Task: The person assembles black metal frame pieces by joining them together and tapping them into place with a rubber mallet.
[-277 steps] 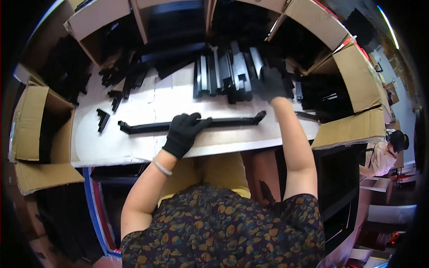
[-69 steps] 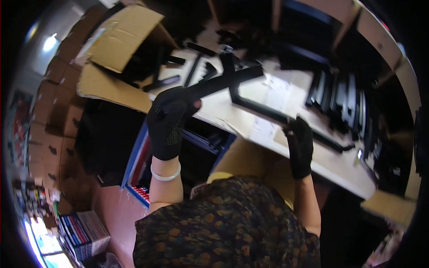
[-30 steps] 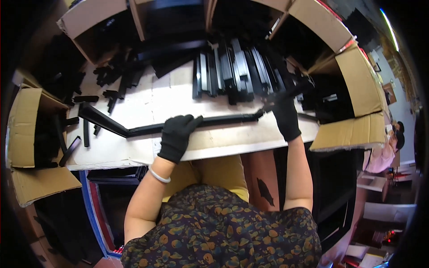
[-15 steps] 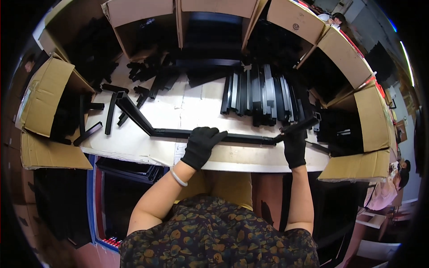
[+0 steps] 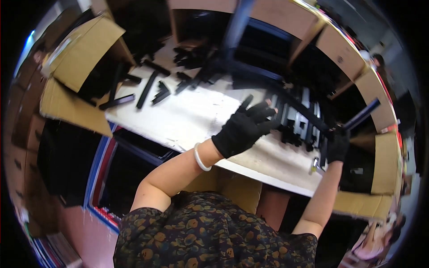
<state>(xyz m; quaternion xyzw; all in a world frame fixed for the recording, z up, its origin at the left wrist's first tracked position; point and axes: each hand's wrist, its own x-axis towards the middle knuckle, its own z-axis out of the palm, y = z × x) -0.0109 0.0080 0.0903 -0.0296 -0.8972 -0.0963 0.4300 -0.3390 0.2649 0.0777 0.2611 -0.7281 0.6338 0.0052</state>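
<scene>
My right hand [image 5: 338, 144], in a black glove, is closed around one corner of a black three-sided bar frame. The frame's long bar [image 5: 304, 109] slants up and to the left across the table, over a pile of black and grey profile strips [image 5: 295, 123]. One short arm [image 5: 364, 114] juts up to the right from that corner. The blurred far arm [image 5: 237, 24] rises in front of the back boxes. My left hand [image 5: 246, 127], also black-gloved with bare fingertips, hangs over the white table [image 5: 178, 118]. Its fingers are spread and nothing is in them.
Loose black strips [image 5: 146, 89] and small black pieces lie on the table's left part. Open cardboard boxes [image 5: 85, 51] ring the back and sides. A small shiny metal piece [image 5: 315, 165] lies near my right wrist. Other people [image 5: 373, 241] are at the far right.
My left hand has let go of the long bar and opened. My right hand has carried the frame up and rightward, tilting it. The whole view has turned.
</scene>
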